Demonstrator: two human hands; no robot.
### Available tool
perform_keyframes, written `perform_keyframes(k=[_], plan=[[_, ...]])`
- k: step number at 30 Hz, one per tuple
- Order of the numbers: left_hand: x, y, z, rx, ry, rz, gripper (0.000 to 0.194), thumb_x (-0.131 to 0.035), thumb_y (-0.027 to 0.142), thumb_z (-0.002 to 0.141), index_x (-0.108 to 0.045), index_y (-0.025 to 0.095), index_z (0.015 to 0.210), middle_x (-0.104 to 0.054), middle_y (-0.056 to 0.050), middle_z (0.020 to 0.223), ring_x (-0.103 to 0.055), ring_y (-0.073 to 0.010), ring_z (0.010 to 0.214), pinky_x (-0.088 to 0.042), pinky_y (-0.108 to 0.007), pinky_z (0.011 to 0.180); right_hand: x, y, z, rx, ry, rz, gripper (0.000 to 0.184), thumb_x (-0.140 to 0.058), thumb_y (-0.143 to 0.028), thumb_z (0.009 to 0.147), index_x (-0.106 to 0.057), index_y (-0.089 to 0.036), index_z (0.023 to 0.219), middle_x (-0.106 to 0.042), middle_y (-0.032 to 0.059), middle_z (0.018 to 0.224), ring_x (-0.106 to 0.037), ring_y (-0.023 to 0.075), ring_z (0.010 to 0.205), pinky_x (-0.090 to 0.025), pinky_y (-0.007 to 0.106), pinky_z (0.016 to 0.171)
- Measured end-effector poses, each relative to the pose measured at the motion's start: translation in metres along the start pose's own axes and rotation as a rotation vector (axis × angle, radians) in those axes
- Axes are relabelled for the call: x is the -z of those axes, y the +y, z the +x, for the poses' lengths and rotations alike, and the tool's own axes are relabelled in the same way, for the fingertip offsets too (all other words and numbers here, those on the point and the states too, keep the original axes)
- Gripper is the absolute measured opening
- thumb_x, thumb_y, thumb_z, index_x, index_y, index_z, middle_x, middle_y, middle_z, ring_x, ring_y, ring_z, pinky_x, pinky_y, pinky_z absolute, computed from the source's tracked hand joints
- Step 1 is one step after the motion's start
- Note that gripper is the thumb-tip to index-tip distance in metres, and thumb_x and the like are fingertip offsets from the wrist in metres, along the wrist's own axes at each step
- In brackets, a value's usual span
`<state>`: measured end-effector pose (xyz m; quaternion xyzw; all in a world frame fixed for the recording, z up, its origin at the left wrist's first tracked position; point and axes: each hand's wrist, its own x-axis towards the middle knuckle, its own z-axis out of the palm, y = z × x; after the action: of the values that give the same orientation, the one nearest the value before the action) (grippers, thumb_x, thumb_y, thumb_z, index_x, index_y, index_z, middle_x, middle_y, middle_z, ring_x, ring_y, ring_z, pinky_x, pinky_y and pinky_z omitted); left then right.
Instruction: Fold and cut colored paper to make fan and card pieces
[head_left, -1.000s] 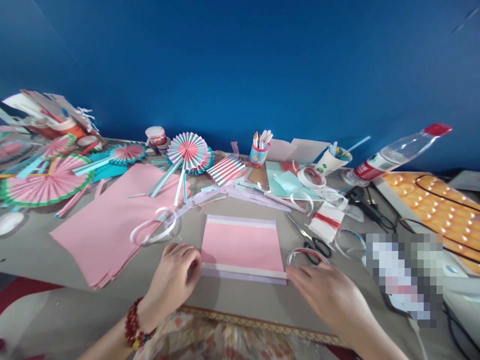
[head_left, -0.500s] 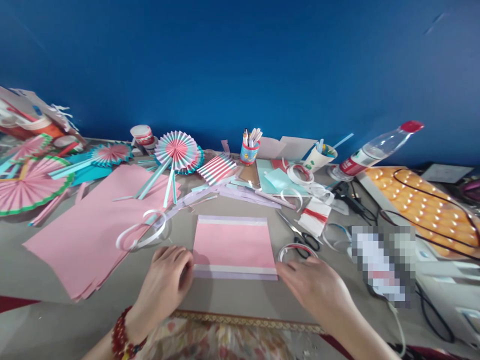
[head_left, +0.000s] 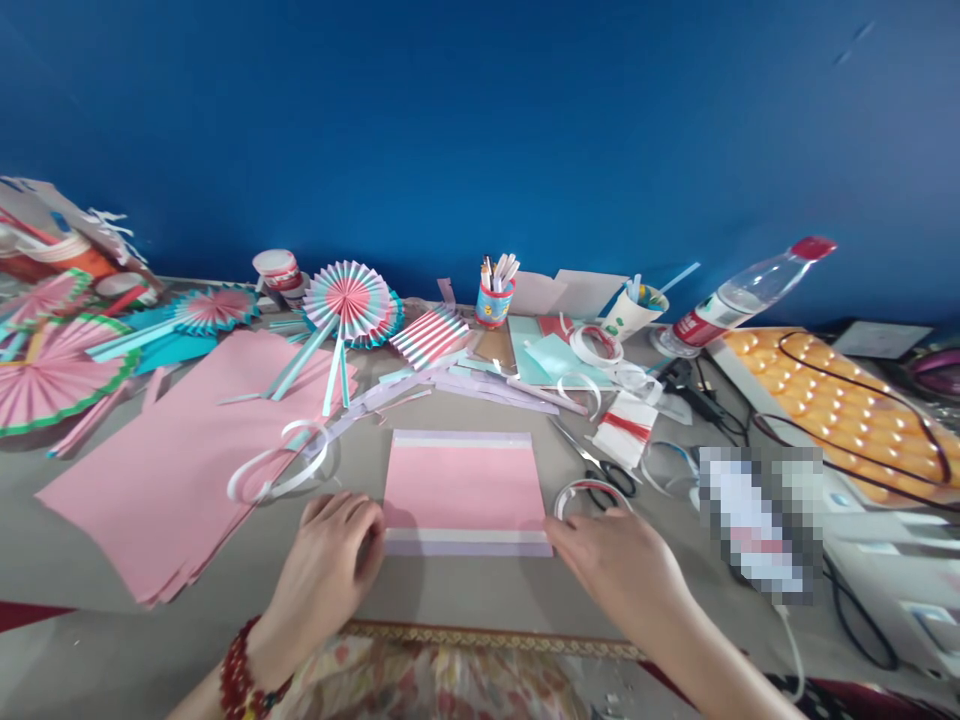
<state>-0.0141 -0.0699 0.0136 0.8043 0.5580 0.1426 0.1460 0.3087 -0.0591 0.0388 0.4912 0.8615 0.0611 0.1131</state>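
Steadying the rectangular pink paper sheet (head_left: 461, 487): seemingly the step in hand, one hand at each side near its lower corners.
Sheet's place: flat on the grey worktop (head_left: 465, 592), right of the stack of large pink paper (head_left: 180, 460), with white bands (head_left: 461, 536) and lilac bands (head_left: 469, 549) along its far and near edges.
Left hand (head_left: 334, 545): curled at the left edge, seemingly touching; whether its grip pinches paper, I cannot tell.
Right hand (head_left: 615, 550): fingertips at the lower right corner; pinching or merely pressing, I cannot tell.
Beside the right hand: a white-and-red ring (head_left: 564, 496), by the black-handled metal scissors (head_left: 595, 462).
Next move: judging by this pose, it calls for even, light pressure, avoiding skew or creases.
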Motion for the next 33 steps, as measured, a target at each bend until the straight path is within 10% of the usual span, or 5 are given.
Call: perform_keyframes(k=[11, 33], plan=[[-0.0004, -0.0016, -0.0006, 0.008, -0.014, -0.012, 0.012, -0.047, 0.012, 0.087, -0.049, 0.02, 0.078, -0.056, -0.001, 0.076, -0.051, -0.0203, 0.075, -0.035, -0.036, 0.074, 0.001, -0.001, 0.002, -0.065, -0.163, 0.072, 0.017, -0.064, -0.014, 0.085, -0.067, -0.029, 0.092, -0.07, -0.0026, 0.071, -0.064, 0.015, 0.06, -0.023, 0.031, 0.055], [0.0034, 0.0065, 0.0013, 0.056, -0.006, 0.218, 0.013, -0.048, 0.013, 0.084, -0.048, 0.02, 0.074, -0.054, -0.001, 0.072, -0.054, -0.0228, 0.074, -0.036, -0.041, 0.077, -0.0066, -0.0051, 0.0, -0.084, -0.081, 0.011, 0.014, -0.066, -0.015, 0.083, -0.067, -0.028, 0.088, -0.067, -0.0025, 0.065, -0.059, 0.0134, 0.053, -0.02, 0.03, 0.054]])
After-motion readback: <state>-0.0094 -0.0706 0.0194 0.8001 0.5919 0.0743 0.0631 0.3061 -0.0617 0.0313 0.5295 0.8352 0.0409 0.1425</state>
